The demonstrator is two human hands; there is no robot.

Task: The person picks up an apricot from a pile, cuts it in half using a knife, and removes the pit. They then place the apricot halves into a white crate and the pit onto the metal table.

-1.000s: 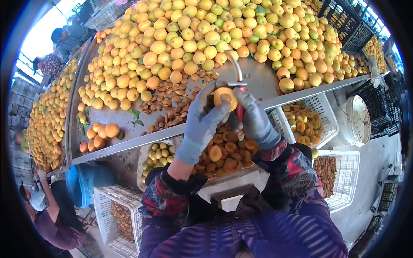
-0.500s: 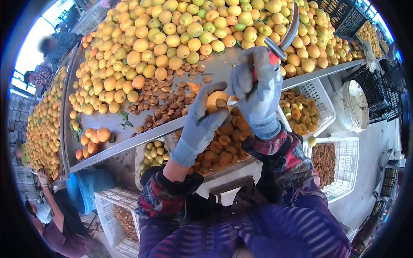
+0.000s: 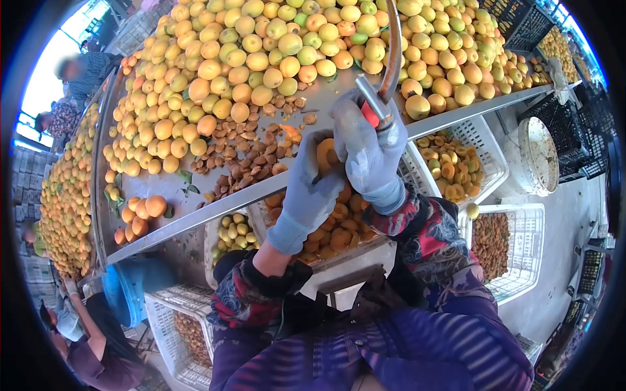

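Left hand (image 3: 312,186) curled round an orange fruit (image 3: 327,155), right hand (image 3: 370,146) closed on the red handle (image 3: 370,115) of a curved metal tool (image 3: 392,55), the two gloves meeting over the crate of halved fruit (image 3: 339,229); whole fruit (image 3: 261,62) is heaped on the metal counter (image 3: 195,221), brown pits (image 3: 251,153) lying beside the heap

Readable text: none on crates, buckets, tool or gloves.

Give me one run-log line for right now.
Left grey-gloved hand: holding round orange fruit | Right grey-gloved hand: gripping red-handled curved metal tool | Tool-fruit contact: hidden | Below hands: halved orange fruit
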